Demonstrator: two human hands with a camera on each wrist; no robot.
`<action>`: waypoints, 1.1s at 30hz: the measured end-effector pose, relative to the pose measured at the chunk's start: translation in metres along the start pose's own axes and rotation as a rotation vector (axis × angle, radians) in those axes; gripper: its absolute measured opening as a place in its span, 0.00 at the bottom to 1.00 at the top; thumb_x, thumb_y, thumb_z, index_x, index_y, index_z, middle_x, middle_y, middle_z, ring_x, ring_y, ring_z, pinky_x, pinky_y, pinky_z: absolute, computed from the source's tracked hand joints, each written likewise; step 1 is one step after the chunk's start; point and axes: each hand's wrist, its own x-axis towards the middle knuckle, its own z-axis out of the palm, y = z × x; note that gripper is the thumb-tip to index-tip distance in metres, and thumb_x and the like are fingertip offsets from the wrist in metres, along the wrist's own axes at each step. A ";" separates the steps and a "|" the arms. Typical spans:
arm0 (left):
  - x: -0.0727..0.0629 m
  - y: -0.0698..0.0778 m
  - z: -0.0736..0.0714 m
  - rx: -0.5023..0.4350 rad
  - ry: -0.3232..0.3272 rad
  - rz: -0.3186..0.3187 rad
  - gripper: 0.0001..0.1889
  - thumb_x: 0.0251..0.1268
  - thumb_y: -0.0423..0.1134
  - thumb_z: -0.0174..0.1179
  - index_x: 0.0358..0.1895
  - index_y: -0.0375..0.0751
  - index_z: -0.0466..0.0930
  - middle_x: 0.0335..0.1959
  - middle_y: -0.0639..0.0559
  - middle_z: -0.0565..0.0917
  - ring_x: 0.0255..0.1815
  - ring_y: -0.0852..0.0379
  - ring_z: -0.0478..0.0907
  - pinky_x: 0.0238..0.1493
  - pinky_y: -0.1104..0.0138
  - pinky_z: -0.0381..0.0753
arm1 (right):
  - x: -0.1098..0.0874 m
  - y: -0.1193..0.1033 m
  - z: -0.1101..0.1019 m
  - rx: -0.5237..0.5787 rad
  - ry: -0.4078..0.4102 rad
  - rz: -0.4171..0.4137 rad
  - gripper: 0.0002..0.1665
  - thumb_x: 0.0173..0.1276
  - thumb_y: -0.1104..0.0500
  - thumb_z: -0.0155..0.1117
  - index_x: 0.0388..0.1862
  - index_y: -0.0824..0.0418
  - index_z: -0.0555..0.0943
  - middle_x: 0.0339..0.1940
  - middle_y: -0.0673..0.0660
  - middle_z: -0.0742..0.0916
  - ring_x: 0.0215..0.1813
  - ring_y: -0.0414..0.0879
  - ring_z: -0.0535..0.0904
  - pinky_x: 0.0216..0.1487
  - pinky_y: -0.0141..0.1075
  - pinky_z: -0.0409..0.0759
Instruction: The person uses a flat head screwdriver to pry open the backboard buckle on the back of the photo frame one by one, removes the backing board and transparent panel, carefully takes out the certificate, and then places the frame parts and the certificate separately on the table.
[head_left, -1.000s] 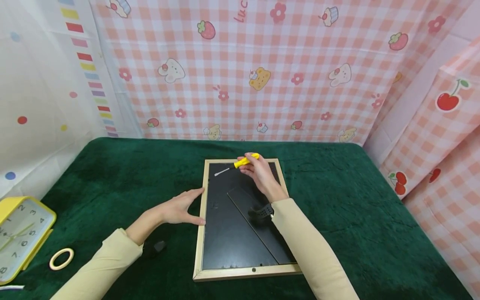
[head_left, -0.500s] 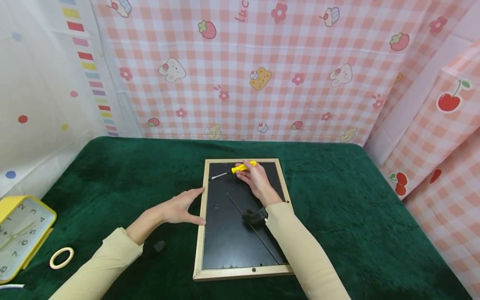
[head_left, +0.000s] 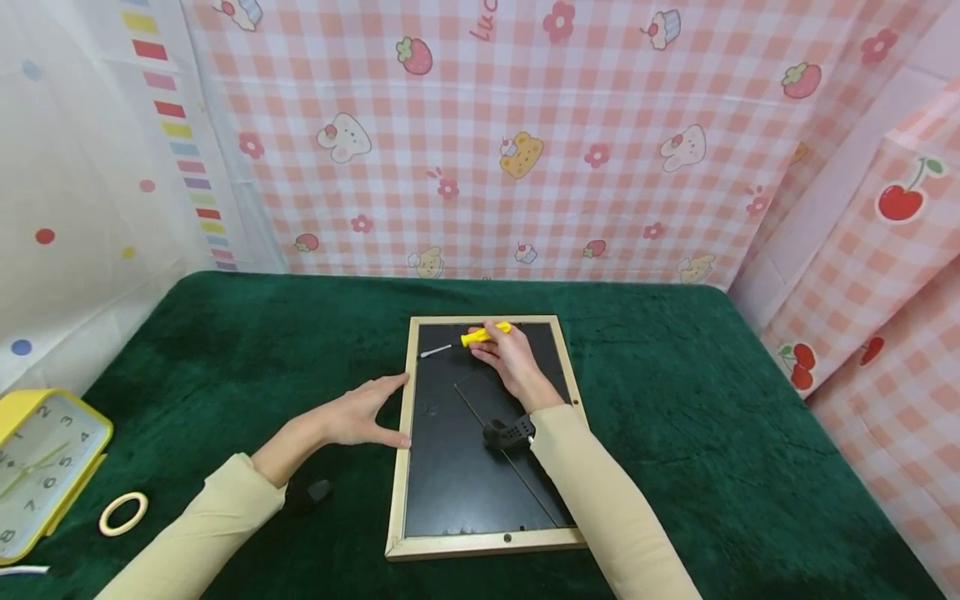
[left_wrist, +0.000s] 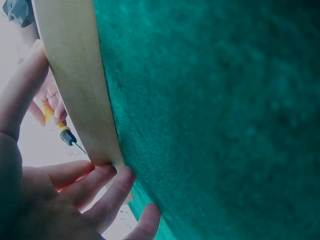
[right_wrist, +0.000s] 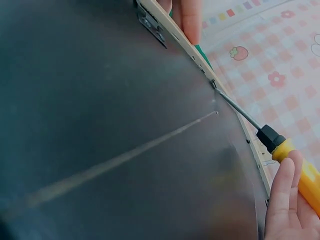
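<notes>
A picture frame with pale wooden sides lies on the green cloth, its black backing board facing up. My left hand rests against its left side, thumb and fingers spread along the wood. My right hand grips the yellow handle of a flat-tipped screwdriver over the upper part of the board. In the right wrist view, the screwdriver's tip is right at a small dark metal tab on the frame's inner edge. More such tabs line that edge.
A yellow alarm clock stands at the left. A pale ring and the end of a white strip lie near it. Green cloth covers the table, and a pink checked curtain hangs behind.
My right hand has moved slightly left and down, bringing the screwdriver's tip closer to the frame's left inner edge. My left hand has stayed in place.
</notes>
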 end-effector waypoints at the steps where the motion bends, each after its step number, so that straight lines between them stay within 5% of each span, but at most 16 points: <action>1: 0.000 0.000 0.000 0.003 0.001 -0.002 0.53 0.44 0.57 0.64 0.66 0.29 0.46 0.66 0.38 0.53 0.64 0.42 0.47 0.59 0.47 0.46 | 0.000 0.000 0.000 0.000 -0.006 0.001 0.22 0.70 0.59 0.46 0.58 0.70 0.62 0.54 0.67 0.74 0.33 0.44 0.77 0.43 0.34 0.75; 15: 0.000 -0.001 0.000 0.004 0.005 -0.014 0.53 0.44 0.57 0.64 0.66 0.30 0.46 0.66 0.39 0.53 0.65 0.43 0.47 0.60 0.48 0.45 | -0.001 0.001 -0.005 -0.082 -0.027 -0.030 0.21 0.69 0.61 0.47 0.57 0.72 0.62 0.53 0.67 0.75 0.37 0.44 0.78 0.44 0.34 0.74; 33: -0.001 0.000 0.001 -0.001 -0.001 -0.001 0.52 0.45 0.56 0.64 0.66 0.29 0.46 0.66 0.38 0.53 0.65 0.42 0.47 0.59 0.47 0.47 | -0.003 0.001 -0.003 -0.102 0.043 0.017 0.21 0.67 0.61 0.51 0.54 0.71 0.65 0.44 0.66 0.78 0.34 0.46 0.79 0.41 0.36 0.75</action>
